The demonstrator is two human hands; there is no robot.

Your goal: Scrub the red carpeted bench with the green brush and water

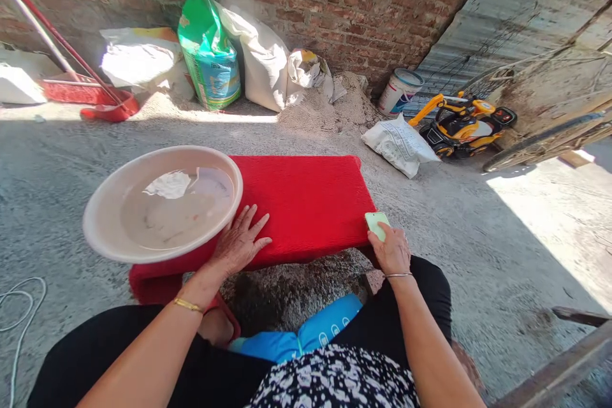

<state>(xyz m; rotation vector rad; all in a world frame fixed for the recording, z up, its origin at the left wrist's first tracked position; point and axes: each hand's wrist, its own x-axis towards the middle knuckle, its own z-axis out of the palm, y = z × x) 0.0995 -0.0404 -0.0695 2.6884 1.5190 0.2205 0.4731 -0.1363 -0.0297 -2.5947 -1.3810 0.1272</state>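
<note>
A low bench covered by a red cloth stands in front of my knees. On its left end sits a wide pale basin with water in it. My left hand lies flat on the cloth beside the basin's rim, fingers spread and holding nothing. At the right edge of the cloth, my right hand is closed around a pale green rounded block. Its underside is hidden, so I cannot tell whether it is soap or a brush.
Along the brick wall stand a green bag, a white sack and a paint bucket. A yellow toy excavator is at the right, near a white bag. A red dustpan and a pale hose are on the left.
</note>
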